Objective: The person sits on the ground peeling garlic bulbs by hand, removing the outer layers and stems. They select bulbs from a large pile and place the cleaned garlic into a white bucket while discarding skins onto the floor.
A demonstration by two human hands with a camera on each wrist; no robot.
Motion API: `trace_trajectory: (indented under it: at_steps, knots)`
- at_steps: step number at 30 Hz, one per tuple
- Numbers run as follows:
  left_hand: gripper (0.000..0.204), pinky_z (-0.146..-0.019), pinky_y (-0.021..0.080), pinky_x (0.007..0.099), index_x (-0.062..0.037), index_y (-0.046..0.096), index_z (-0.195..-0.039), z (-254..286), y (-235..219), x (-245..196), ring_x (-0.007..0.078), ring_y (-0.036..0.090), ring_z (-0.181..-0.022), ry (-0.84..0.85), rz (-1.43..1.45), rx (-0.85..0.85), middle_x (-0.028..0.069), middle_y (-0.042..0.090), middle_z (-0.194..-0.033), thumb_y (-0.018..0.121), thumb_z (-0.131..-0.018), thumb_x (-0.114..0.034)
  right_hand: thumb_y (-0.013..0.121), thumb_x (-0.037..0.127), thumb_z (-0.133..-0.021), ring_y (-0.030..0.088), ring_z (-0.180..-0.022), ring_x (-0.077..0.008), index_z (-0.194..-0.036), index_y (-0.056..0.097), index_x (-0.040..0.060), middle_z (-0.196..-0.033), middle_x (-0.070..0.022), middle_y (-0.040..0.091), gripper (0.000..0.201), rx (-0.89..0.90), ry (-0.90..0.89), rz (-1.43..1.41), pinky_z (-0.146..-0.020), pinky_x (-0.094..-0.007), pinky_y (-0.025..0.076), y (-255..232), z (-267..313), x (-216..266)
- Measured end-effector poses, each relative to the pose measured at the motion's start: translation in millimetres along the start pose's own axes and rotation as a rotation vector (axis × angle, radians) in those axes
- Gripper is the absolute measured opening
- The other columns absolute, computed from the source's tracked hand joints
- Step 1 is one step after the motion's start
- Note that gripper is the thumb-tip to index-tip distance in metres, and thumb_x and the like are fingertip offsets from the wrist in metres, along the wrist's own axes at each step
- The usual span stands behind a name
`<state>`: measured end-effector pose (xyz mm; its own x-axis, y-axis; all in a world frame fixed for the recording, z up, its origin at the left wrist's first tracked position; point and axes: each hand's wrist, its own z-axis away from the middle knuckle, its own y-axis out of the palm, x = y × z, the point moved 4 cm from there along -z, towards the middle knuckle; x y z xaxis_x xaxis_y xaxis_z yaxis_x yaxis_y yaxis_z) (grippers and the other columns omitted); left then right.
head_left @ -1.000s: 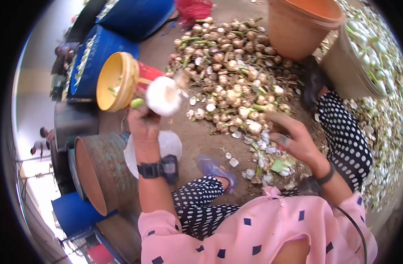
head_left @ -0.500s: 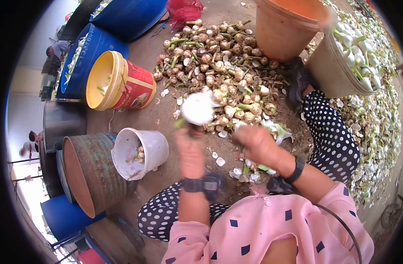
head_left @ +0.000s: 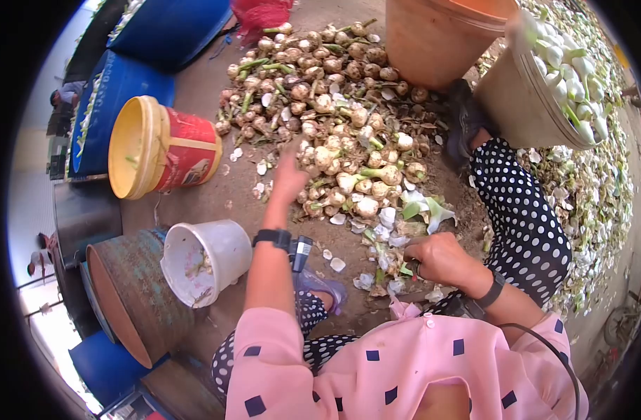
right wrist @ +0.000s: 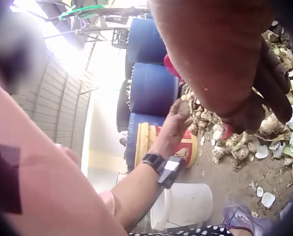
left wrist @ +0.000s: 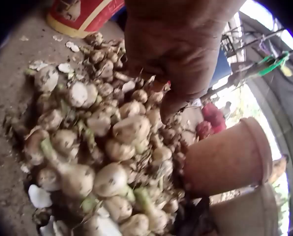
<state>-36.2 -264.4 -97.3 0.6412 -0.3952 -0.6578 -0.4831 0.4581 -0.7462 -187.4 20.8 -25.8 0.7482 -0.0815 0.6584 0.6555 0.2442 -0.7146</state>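
Over the pile of bulbs [head_left: 327,150], the left hand [head_left: 290,175] reaches with its fingers extended. From the right wrist view, this left hand [right wrist: 176,125] has spread fingers and holds nothing visible. Soil-marked bulbs [left wrist: 131,129] lie below it in the left wrist view. The right hand [head_left: 443,260] is curled beside loose white peels [head_left: 385,227], near the person's knee. A small red thing [right wrist: 227,131] shows at its curled fingers in the right wrist view; the rest of that thing is hidden by the hand [right wrist: 220,59].
A red and yellow bucket [head_left: 187,148] and a white bucket [head_left: 229,248] stand left of the pile. An orange bucket [head_left: 439,45] and a beige bucket [head_left: 524,101] full of white bulbs stand right. Blue drums [head_left: 124,105] are farther left; peels [head_left: 580,231] cover the floor at right.
The white bulb seen in the left hand earlier is no longer there. That hand has moved forward over the pile. The right hand has moved slightly right and down.
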Motion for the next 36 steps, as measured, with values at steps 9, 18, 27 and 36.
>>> trace_trajectory:
  at_steps: [9, 18, 27, 36]
  knots:
    - [0.064, -0.087, 0.047, 0.0383, -0.0152, 0.045, -0.127, 5, 49, -27, 0.0306, 0.055, -0.101, -0.067, -0.331, 0.171, 0.0160, 0.041, -0.128, 0.062, -0.068, 0.003, 0.065, 0.013, -0.078, 0.062, -0.081, -0.0211, -0.105, 0.063, 0.0077, -0.092, -0.0093, 0.065, 0.028, -0.061, 0.002, -0.388, -0.072, -0.0299, 0.048, 2, -18, -35]
    - [0.052, -0.094, 0.041, 0.0368, -0.0065, 0.052, -0.106, 166, 30, -171, 0.0203, 0.048, -0.104, 0.187, 0.606, -0.195, 0.0072, 0.049, -0.109, 0.078, -0.062, -0.011, 0.069, 0.032, -0.080, 0.054, -0.086, -0.0102, -0.111, 0.055, -0.0050, -0.099, -0.0047, 0.060, 0.051, -0.268, 0.192, -1.493, -0.076, -0.0241, 0.044, -15, -10, 8]
    - [0.055, -0.089, 0.046, 0.0301, -0.0040, 0.048, -0.115, 224, 0, -177, 0.0174, 0.052, -0.102, 0.157, 0.900, -0.331, 0.0065, 0.051, -0.112, 0.076, -0.069, -0.011, 0.067, 0.021, -0.082, 0.056, -0.073, -0.0082, -0.101, 0.060, 0.0002, -0.085, -0.0007, 0.061, 0.029, -0.285, 0.066, -1.419, -0.066, -0.0214, 0.045, -17, 12, 66]
    - [0.051, -0.059, 0.055, 0.0290, -0.0057, 0.044, -0.125, 235, -6, -173, 0.0186, 0.062, -0.086, -0.221, 1.698, 0.119, 0.0107, 0.058, -0.108, 0.061, -0.085, -0.031, 0.065, 0.007, -0.080, 0.056, -0.073, -0.0080, -0.093, 0.064, -0.0018, -0.083, -0.0026, 0.063, 0.016, -0.622, -0.312, -0.504, -0.066, -0.0231, 0.046, -32, 31, 83]
